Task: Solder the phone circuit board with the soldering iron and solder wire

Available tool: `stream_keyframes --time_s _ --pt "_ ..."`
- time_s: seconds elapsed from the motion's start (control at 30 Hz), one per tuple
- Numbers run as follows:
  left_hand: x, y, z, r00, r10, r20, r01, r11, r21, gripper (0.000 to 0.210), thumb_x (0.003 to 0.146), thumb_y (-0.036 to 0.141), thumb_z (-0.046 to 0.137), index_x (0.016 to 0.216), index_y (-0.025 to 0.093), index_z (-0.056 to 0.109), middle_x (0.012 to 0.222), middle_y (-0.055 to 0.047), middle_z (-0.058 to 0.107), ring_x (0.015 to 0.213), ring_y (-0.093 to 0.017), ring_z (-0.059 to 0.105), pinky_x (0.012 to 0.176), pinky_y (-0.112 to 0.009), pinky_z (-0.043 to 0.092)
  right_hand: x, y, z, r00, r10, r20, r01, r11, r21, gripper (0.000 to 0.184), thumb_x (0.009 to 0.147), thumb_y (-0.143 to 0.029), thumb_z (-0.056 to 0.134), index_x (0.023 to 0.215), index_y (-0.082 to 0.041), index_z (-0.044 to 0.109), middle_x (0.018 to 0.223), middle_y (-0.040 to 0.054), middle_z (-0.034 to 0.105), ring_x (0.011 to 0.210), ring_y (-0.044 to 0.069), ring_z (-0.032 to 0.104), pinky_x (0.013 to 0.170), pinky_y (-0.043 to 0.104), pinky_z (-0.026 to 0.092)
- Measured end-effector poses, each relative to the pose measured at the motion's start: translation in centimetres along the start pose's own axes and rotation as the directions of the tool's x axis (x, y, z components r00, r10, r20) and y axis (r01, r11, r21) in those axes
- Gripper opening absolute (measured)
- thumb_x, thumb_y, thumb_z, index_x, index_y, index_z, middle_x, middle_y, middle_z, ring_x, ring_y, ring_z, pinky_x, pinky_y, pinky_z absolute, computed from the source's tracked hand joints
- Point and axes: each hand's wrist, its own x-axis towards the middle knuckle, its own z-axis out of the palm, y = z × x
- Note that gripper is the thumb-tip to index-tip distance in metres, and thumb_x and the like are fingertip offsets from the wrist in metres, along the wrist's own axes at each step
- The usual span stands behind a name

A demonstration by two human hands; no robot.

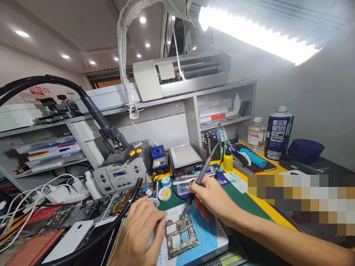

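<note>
The right hand [211, 196] was closed around a soldering iron [204, 168], its bent tip right at the upper edge of the circuit board [183, 225], contact too fine to call! One slip of that grip could have scorched tiny parts; a nudge to the blue-and-white box [210, 236] beneath might have shifted everything. The board lay below and slightly left of that hand, just right of the left hand [142, 229], whose fingers curled; whether they pinched anything, I couldn't tell.

Right grip [208, 197] pencil-like, left grip [141, 227] loosely curved
</note>
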Motion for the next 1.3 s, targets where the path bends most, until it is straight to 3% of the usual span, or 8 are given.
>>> stream_keyframes --time_s 0.13,0.27,0.4,0.5,0.67,1.07,1.3 --pt "-0.1 0.1 -0.1 1.000 -0.015 0.002 0.015 1.000 -0.023 0.018 0.092 0.004 0.057 0.105 0.016 0.058 0.089 -0.002 0.059 0.089 -0.016 0.055 0.105 -0.043 0.039 0.0 -0.5 -0.5 0.998 0.035 0.049 -0.036 0.999 0.024 0.029 0.105 -0.041 0.058 0.098 -0.014 0.067 0.064 -0.0070 0.061 0.039 0.006 0.050 0.037 0.018 0.042" --pt "0.2 0.4 -0.1 1.000 -0.009 -0.022 0.008 0.998 -0.058 0.019 0.092 0.002 0.056 0.104 0.016 0.059 0.087 -0.002 0.059 0.088 -0.016 0.054 0.108 -0.042 0.037 -0.3 -1.2 -1.0 0.995 0.031 0.093 -0.038 0.996 0.076 0.034 0.105 -0.042 0.058 0.086 -0.015 0.065 0.057 -0.0086 0.059 0.037 0.006 0.050 0.037 0.018 0.042" --pt "0.1 0.5 0.0 0.998 -0.032 -0.050 0.027 0.994 -0.109 0.019 0.093 0.002 0.055 0.105 0.015 0.060 0.087 -0.002 0.059 0.088 -0.016 0.053 0.107 -0.044 0.038 -0.9 -1.3 -1.3 0.992 0.002 0.128 -0.021 0.988 0.151 0.028 0.097 -0.030 0.062 0.073 -0.017 0.058 0.050 -0.0066 0.060 0.034 0.008 0.052 0.031 0.016 0.036" --pt "-0.1 0.5 0.1 0.996 -0.066 -0.052 0.058 0.987 -0.148 0.019 0.093 0.002 0.055 0.105 0.016 0.060 0.087 -0.003 0.058 0.088 -0.016 0.052 0.104 -0.045 0.039 -1.9 -0.8 -1.7 0.987 -0.013 0.161 -0.021 0.978 0.207 0.015 0.085 -0.027 0.063 0.075 -0.018 0.057 0.052 -0.0033 0.064 0.030 0.008 0.051 0.026 0.015 0.034" --pt "-0.3 0.4 0.3 0.992 -0.117 -0.037 0.108 0.976 -0.189 0.016 0.094 0.004 0.056 0.104 0.016 0.060 0.089 -0.003 0.059 0.089 -0.016 0.052 0.102 -0.045 0.041 -3.1 0.3 -2.4 0.979 -0.062 0.194 0.007 0.962 0.275 0.017 0.085 -0.034 0.066 0.084 -0.019 0.059 0.058 -0.0021 0.069 0.033 0.009 0.056 0.027 0.012 0.038" --pt "-0.6 0.1 0.4 0.990 -0.138 -0.015 0.131 0.965 -0.227 0.019 0.093 0.003 0.058 0.107 0.016 0.061 0.093 -0.004 0.061 0.094 -0.016 0.054 0.102 -0.045 0.043 -3.7 1.0 -2.4 0.988 -0.093 0.122 0.066 0.975 0.213 0.022 0.091 -0.032 0.067 0.076 -0.020 0.058 0.044 -0.0070 0.058 0.030 0.008 0.048 0.030 0.013 0.040" --pt "-0.6 0.2 0.4 0.991 -0.129 -0.026 0.119 0.965 -0.234 0.017 0.092 0.003 0.059 0.101 0.017 0.061 0.090 -0.003 0.060 0.091 -0.016 0.053 0.100 -0.045 0.044 -3.9 1.0 -2.4 0.994 -0.058 0.097 0.042 0.986 0.163 0.023 0.092 -0.034 0.067 0.076 -0.020 0.058 0.048 -0.0061 0.060 0.032 0.010 0.053 0.030 0.015 0.041"
